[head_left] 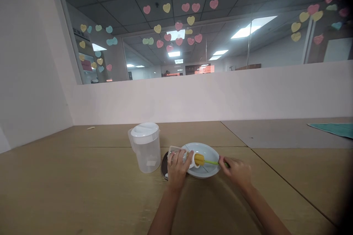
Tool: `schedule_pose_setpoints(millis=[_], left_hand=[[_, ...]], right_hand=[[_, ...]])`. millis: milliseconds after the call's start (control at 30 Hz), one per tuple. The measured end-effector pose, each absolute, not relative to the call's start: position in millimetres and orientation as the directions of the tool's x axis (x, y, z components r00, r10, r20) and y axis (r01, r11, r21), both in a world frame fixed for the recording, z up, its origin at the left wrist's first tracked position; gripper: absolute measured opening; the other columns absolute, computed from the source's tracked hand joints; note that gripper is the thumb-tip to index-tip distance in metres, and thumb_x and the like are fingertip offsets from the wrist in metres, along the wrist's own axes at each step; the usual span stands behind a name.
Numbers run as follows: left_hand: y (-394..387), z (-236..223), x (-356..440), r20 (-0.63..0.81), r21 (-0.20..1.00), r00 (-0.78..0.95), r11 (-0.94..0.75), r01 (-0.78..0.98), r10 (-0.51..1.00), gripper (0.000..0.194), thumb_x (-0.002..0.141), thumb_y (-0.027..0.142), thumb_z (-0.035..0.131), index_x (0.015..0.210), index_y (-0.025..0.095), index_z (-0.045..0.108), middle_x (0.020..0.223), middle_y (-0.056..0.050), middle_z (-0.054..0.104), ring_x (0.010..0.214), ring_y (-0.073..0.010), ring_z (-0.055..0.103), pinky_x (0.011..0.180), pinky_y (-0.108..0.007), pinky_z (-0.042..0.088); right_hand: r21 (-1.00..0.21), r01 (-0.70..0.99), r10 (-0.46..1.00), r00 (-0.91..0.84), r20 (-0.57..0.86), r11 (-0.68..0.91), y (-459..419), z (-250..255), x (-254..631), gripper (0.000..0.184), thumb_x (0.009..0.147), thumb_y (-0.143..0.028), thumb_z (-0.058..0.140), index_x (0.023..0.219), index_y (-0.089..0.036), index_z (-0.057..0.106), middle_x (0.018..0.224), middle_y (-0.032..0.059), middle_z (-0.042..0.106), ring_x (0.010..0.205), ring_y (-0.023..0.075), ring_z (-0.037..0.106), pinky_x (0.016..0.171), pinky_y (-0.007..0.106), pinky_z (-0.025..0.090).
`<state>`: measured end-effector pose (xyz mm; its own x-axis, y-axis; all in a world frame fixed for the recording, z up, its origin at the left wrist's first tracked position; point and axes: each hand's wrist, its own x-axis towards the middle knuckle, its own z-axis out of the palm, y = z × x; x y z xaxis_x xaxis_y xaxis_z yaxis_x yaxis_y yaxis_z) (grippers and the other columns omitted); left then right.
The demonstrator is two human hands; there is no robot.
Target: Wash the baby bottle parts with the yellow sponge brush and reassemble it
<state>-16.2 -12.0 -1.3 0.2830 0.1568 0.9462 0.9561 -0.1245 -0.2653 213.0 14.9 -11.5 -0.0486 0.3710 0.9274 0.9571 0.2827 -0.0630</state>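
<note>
The left hand (178, 168) is gripping the bottle (192, 162) over the bowl (211, 151); the right hand (238, 172) is holding the brush (211, 162), its head (199, 159) at the mouth. It should be pointing straight in.

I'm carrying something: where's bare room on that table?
Bare table: left of the pitcher; also right of the right hand, in front of the teal cloth. Crowded between pitcher and right hand: dark round item, bowl, left hand with white-rimmed container, and yellow-headed brush.
</note>
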Motion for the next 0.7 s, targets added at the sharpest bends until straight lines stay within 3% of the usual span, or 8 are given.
schedule_pose_setpoints(millis=[133,233,300,400,467,600,700], left_hand=[[-10.9,-2.9,-15.1,0.945,-0.271,0.288,-0.121,0.955,0.153,0.040,0.080,0.016,0.062,0.112,0.039,0.059,0.103,0.001,0.065,0.101,-0.0144,0.056,0.107,-0.035,0.025],[-12.4,-1.2,-22.5,0.940,-0.259,0.277,-0.112,0.960,0.200,0.039,0.082,0.015,0.059,0.113,0.038,0.059,0.105,0.000,0.064,0.102,-0.0162,0.054,0.105,-0.035,0.026],[-14.2,1.9,-31.3,0.949,-0.182,0.190,-0.057,0.982,0.250,0.039,0.082,0.012,0.057,0.111,0.037,0.061,0.106,-0.002,0.063,0.103,-0.0182,0.054,0.102,-0.037,0.028],[-17.6,7.8,-41.5,0.953,-0.019,0.010,0.026,0.999,0.304,0.042,0.080,0.006,0.055,0.107,0.037,0.063,0.107,-0.004,0.061,0.101,-0.0211,0.053,0.096,-0.040,0.032],[-19.6,11.1,-41.6,0.933,0.071,-0.075,0.024,0.997,0.351,0.046,0.077,0.004,0.055,0.109,0.037,0.062,0.109,-0.005,0.059,0.101,-0.0229,0.052,0.094,-0.042,0.034],[-19.3,12.6,-33.1,0.884,0.150,-0.119,-0.034,0.988,0.451,0.049,0.076,0.006,0.056,0.116,0.034,0.058,0.114,-0.007,0.054,0.103,-0.0250,0.049,0.089,-0.042,0.037],[-15.2,8.7,-32.4,0.874,0.077,-0.046,-0.046,0.996,0.484,0.051,0.076,0.004,0.054,0.116,0.035,0.057,0.114,-0.006,0.055,0.103,-0.0245,0.049,0.090,-0.041,0.037]], right_hand=[[0.034,0.947,0.218,-0.108,0.970,0.321,15.6,-5.2,219.6,0.049,0.085,-0.037,0.049,0.040,-0.016,0.052,0.037,-0.0015,0.047,0.039,0.0051,0.036,0.047,0.022,0.015],[0.037,0.952,0.202,-0.102,0.974,0.303,19.3,-4.6,238.2,0.046,0.081,-0.037,0.053,0.040,-0.016,0.052,0.037,-0.0020,0.046,0.040,0.0048,0.036,0.048,0.021,0.017],[-0.093,0.968,0.232,0.038,0.972,0.231,22.8,-6.1,256.4,0.044,0.081,-0.037,0.051,0.043,-0.015,0.056,0.038,-0.0009,0.046,0.040,0.0054,0.037,0.047,0.020,0.018],[-0.437,0.899,0.202,0.430,0.880,-0.009,27.5,-8.5,278.4,0.045,0.083,-0.040,0.045,0.050,-0.014,0.063,0.035,0.0010,0.041,0.039,0.0078,0.033,0.045,0.021,0.017],[-0.525,0.845,0.218,0.535,0.817,-0.104,29.2,-10.4,280.7,0.047,0.083,-0.042,0.043,0.053,-0.014,0.064,0.035,0.0017,0.040,0.039,0.0087,0.031,0.045,0.021,0.015],[-0.414,0.910,0.413,0.384,0.826,-0.018,30.6,-16.6,259.7,0.047,0.084,-0.043,0.041,0.057,-0.014,0.067,0.046,0.0045,0.054,0.045,0.0088,0.039,0.047,0.021,0.016],[-0.369,0.929,0.522,0.317,0.792,-0.004,30.5,-20.3,244.8,0.048,0.085,-0.044,0.039,0.060,-0.015,0.068,0.052,0.0056,0.060,0.048,0.0094,0.043,0.049,0.022,0.015]])
